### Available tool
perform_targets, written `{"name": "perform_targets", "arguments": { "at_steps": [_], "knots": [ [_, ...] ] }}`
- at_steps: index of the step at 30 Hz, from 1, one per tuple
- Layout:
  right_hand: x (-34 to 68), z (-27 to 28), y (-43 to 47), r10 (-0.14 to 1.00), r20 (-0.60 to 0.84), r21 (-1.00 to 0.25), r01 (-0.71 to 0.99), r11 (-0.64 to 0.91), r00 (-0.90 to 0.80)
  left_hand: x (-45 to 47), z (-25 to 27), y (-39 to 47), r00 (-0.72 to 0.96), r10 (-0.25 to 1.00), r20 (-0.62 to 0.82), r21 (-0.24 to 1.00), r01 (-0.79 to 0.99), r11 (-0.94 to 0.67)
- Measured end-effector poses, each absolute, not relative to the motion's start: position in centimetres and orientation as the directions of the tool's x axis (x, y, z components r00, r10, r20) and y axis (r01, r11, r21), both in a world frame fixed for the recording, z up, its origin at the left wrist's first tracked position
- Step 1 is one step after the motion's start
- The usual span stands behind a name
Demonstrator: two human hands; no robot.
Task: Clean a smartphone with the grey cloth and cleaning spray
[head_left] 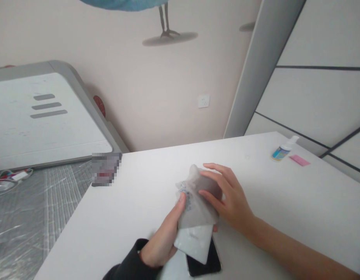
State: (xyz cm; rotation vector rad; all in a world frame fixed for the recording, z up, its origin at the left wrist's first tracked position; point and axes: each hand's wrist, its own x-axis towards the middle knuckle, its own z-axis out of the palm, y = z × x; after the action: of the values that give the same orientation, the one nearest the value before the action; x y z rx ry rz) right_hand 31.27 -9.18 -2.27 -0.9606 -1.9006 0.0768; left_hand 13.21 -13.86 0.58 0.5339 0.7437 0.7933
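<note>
A frosted, see-through plastic bag [197, 216] with blue print is held above the white table, and a white flat packet [194, 241] shows below its lower edge. My left hand [169, 231] grips the bag from the left, thumb on top near the print; a fingertip shows past the right edge from beneath. On the bag's upper right part, my right hand [230, 194] has its fingers and thumb curled against the plastic. What is inside under the right fingers is hard to make out. Partly under the packet, a black smartphone [204, 264] lies on the table.
The white table [133, 210] meets the wall at the back. At its right rear lie a small pump bottle [281, 151] and a pink slip [299, 160]. A blurred-out dark item [105, 171] is at the left edge, beside a plastic-covered bed [69, 194].
</note>
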Motion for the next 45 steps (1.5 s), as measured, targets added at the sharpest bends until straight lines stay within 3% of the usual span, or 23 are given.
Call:
{"name": "perform_targets", "arguments": {
  "at_steps": [2, 5, 10, 13, 18, 21, 25, 28, 34, 37, 40, 45],
  "knots": [
    [31.4, -2.1, -9.4, 0.560, 0.758, -0.340, 0.530, 0.777, -0.334, 13.4, 0.7, -13.7, 0.478, 0.813, -0.333, 0.619, -0.539, 0.571],
    [31.5, -1.9, -9.4, 0.505, 0.690, -0.257, 0.477, 0.840, -0.518, 13.4, 0.9, -13.4, 0.444, 0.842, -0.307, 0.538, -0.648, 0.538],
    [31.7, -1.8, -9.2, 0.496, 0.563, -0.207, 0.468, 0.859, -0.661, 13.2, 1.3, -12.8, 0.303, 0.853, -0.424, 0.457, -0.742, 0.491],
    [31.5, -1.6, -9.7, 0.432, 0.522, -0.201, 0.387, 0.900, -0.736, 12.8, 1.8, -12.4, 0.247, 0.852, -0.461, 0.444, -0.767, 0.463],
    [30.1, -0.4, -11.3, 0.242, 0.424, -0.185, 0.178, 0.966, -0.873, 12.2, 2.2, -11.9, 0.331, 0.793, -0.512, 0.374, -0.745, 0.553],
    [29.7, 0.1, -11.5, 0.205, 0.417, -0.192, 0.135, 0.972, -0.885, 12.3, 2.2, -11.9, 0.383, 0.764, -0.519, 0.341, -0.727, 0.596],
    [30.5, -0.2, -11.0, 0.208, 0.534, -0.120, 0.170, 0.978, -0.819, 12.6, 2.5, -12.1, 0.390, 0.787, -0.478, 0.341, -0.743, 0.576],
    [31.2, -0.8, -10.5, 0.262, 0.632, -0.059, 0.292, 0.955, -0.729, 12.7, 2.7, -12.3, 0.343, 0.810, -0.476, 0.365, -0.761, 0.537],
    [31.3, -1.3, -9.7, 0.446, 0.586, -0.008, 0.546, 0.838, -0.676, 13.0, 2.3, -12.7, 0.253, 0.836, -0.488, 0.449, -0.749, 0.488],
    [31.1, -1.5, -9.5, 0.510, 0.563, -0.019, 0.607, 0.795, -0.650, 13.3, 1.6, -13.0, 0.337, 0.837, -0.431, 0.468, -0.710, 0.527],
    [31.0, -1.8, -9.8, 0.514, 0.542, -0.058, 0.581, 0.812, -0.665, 13.3, 1.2, -13.4, 0.428, 0.813, -0.396, 0.470, -0.666, 0.579],
    [31.0, -1.8, -10.2, 0.433, 0.493, -0.096, 0.448, 0.889, -0.755, 13.0, 1.1, -13.5, 0.386, 0.838, -0.386, 0.504, -0.673, 0.542]
  ]
}}
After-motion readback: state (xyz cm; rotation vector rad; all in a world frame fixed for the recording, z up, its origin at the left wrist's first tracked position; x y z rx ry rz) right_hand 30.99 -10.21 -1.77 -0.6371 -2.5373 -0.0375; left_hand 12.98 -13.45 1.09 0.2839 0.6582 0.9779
